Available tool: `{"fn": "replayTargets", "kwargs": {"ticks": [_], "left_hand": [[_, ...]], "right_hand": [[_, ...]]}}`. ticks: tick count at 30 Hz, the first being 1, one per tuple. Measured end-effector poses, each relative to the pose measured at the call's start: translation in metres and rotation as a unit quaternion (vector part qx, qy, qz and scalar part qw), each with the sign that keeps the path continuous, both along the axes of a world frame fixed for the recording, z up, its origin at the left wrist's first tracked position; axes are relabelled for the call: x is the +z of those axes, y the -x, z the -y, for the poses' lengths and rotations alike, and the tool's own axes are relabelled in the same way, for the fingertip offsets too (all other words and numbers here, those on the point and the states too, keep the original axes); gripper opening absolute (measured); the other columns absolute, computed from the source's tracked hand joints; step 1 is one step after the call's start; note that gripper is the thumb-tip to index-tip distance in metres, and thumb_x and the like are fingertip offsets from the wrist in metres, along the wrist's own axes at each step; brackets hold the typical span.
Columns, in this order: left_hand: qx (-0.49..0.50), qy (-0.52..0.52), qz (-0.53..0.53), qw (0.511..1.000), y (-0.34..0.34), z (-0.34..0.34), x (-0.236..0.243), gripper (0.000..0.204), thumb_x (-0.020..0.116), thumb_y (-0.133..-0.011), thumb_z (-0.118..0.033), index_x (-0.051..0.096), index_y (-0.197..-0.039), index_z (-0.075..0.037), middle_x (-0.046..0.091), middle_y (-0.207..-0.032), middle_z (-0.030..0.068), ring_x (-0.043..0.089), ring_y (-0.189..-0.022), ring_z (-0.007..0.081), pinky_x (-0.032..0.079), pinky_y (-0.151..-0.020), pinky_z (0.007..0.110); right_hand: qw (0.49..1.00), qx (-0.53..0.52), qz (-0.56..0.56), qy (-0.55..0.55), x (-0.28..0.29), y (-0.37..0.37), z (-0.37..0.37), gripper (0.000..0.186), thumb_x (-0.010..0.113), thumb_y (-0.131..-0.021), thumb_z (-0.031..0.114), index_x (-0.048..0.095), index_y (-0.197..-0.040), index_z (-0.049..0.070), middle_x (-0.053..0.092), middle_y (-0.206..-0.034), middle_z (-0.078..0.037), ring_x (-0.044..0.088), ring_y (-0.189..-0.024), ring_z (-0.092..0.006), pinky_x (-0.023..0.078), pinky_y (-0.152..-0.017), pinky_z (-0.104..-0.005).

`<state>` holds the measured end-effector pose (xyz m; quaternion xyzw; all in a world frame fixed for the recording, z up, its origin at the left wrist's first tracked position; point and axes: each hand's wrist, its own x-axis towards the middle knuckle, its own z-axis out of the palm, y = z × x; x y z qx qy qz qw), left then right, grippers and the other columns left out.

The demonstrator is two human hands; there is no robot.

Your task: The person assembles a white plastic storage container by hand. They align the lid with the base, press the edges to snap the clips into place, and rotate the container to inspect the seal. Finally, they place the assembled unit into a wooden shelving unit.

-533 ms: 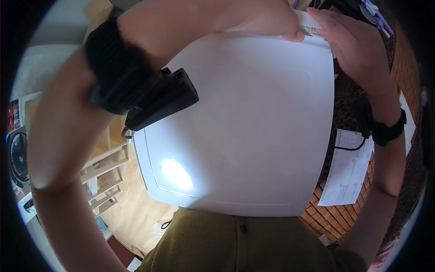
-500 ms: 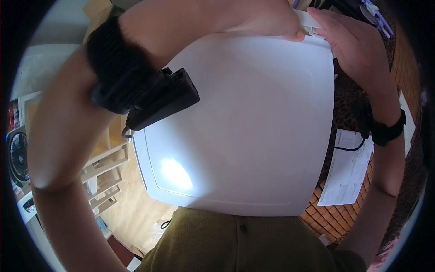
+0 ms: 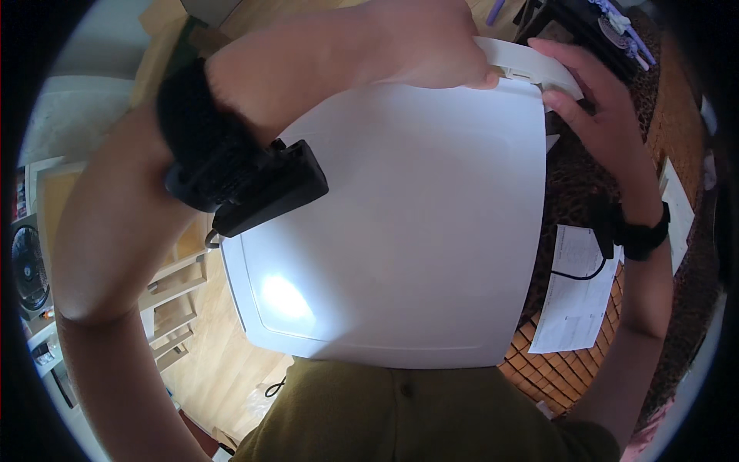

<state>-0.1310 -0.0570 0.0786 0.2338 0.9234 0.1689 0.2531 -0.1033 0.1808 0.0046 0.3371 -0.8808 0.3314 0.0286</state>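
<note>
Beyond olive-green buttoned garment (image 3: pixel 362 412), large white rounded-rectangular plastic panel (image 3: pixel 408 215) seen.
Curved white plastic strip (image 3: pixel 527 59) at far-right corner grasped by right hand (image 3: pixel 604 115); left hand (image 3: pixel 435 42) curled at strip's other end, grip cannot be told.

Lt wood flr (image 3: pixel 215 362), grey wall (image 3: pixel 112 50) upr L

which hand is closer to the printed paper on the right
Right. The right hand is above the paper in the picture, at the white strip; the left hand is farther off, at the far edge of the white panel.
</note>
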Motion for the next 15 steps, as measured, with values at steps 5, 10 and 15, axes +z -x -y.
{"fn": "replayTargets", "kwargs": {"ticks": [5, 10, 15], "left_hand": [[-0.017, -0.019, 0.005, 1.000, 0.001, 0.003, 0.000, 0.045, 0.061, -0.079, -0.041, 0.068, -0.087, 0.003, 0.066, -0.084, 0.0233, 0.063, -0.083, 0.0372, 0.048, -0.074, 0.042], [-0.014, -0.029, 0.017, 0.999, 0.000, 0.001, -0.002, 0.044, 0.061, -0.080, -0.039, 0.068, -0.084, 0.004, 0.065, -0.081, 0.0231, 0.063, -0.080, 0.0369, 0.048, -0.072, 0.042], [0.004, -0.021, 0.020, 1.000, -0.003, 0.002, 0.004, 0.043, 0.062, -0.080, -0.039, 0.067, -0.083, 0.004, 0.065, -0.080, 0.0231, 0.064, -0.079, 0.0365, 0.048, -0.072, 0.042]], "right_hand": [[0.936, -0.011, 0.228, 0.267, -0.023, -0.021, 0.013, 0.060, 0.067, -0.082, 0.023, 0.042, -0.134, 0.005, 0.058, -0.117, -0.009, 0.054, -0.109, -0.0185, 0.042, -0.096, -0.0326], [0.868, -0.079, 0.301, 0.388, -0.037, -0.027, 0.033, 0.058, 0.066, -0.081, 0.019, 0.042, -0.132, 0.003, 0.058, -0.115, -0.009, 0.055, -0.106, -0.0168, 0.043, -0.093, -0.0304], [0.841, -0.076, 0.307, 0.439, -0.036, -0.029, 0.042, 0.050, 0.064, -0.082, 0.016, 0.045, -0.126, 0.003, 0.059, -0.111, -0.009, 0.057, -0.100, -0.0153, 0.046, -0.088, -0.0283]]}}
